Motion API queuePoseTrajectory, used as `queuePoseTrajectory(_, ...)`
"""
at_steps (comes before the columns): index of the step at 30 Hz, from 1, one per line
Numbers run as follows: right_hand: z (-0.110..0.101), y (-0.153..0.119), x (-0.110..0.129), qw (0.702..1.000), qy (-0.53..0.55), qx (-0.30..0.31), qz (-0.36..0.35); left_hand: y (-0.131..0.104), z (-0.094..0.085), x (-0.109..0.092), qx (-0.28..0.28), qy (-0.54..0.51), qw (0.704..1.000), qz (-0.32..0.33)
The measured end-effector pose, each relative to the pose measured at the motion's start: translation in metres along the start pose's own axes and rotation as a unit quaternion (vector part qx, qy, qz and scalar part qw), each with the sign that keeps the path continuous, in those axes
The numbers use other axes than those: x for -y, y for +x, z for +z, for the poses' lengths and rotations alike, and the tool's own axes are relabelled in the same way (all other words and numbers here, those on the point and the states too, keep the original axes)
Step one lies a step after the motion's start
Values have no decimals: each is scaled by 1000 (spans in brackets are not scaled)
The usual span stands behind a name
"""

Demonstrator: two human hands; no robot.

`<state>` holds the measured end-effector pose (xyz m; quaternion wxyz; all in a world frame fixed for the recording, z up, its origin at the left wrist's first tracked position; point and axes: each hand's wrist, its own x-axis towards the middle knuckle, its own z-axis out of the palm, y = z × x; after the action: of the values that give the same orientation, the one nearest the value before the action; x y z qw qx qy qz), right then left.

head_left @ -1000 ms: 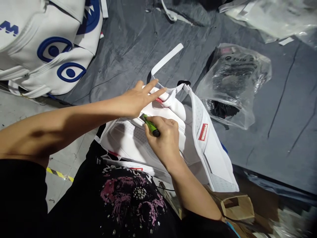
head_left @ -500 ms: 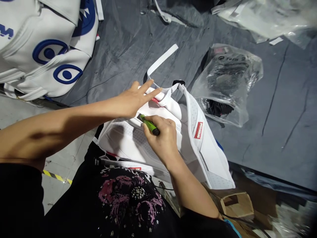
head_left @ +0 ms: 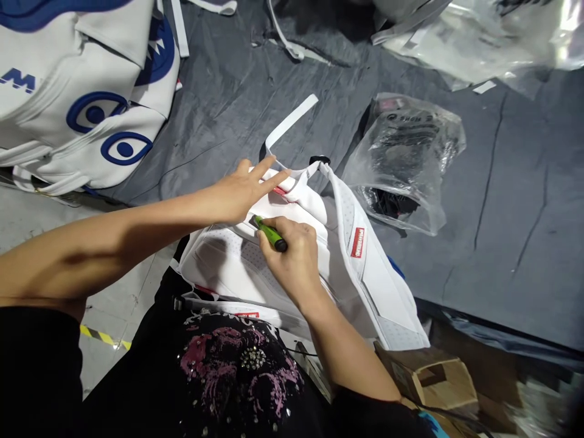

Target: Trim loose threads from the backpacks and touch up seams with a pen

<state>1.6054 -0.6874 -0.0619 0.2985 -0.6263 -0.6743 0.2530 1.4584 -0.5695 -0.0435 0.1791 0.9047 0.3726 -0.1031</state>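
A white backpack [head_left: 365, 277], with its strap side up, lies across my lap and the table edge. My left hand [head_left: 241, 191] presses on its upper padding, fingers spread, beside a red tag near the top. In my right hand [head_left: 294, 255] is a short green pen-like tool with a black end [head_left: 271, 232]. Its dark tip points at the white padding just below my left hand; whether it touches the fabric I cannot tell. A loose white webbing strap [head_left: 292, 121] stretches from the top of the backpack onto the table.
More white backpacks with blue eye patches [head_left: 123, 148] are stacked at the left. A clear plastic bag with dark contents [head_left: 406, 158] lies right of the backpack on the grey-covered table [head_left: 511, 201]. Other plastic bags [head_left: 479, 42] are at the back right. An open cardboard box [head_left: 444, 383] stands low at right.
The view has shifted slightly, so the table things sit a little lower and further left. Both hands keep almost the same places on the backpack, the tool still gripped.
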Motion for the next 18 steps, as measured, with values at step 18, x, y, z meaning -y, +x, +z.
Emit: queuePoseTrajectory(18, -113, -12, -43, 981, 14, -194, 17, -1, 5, 7, -38, 71, 997, -3)
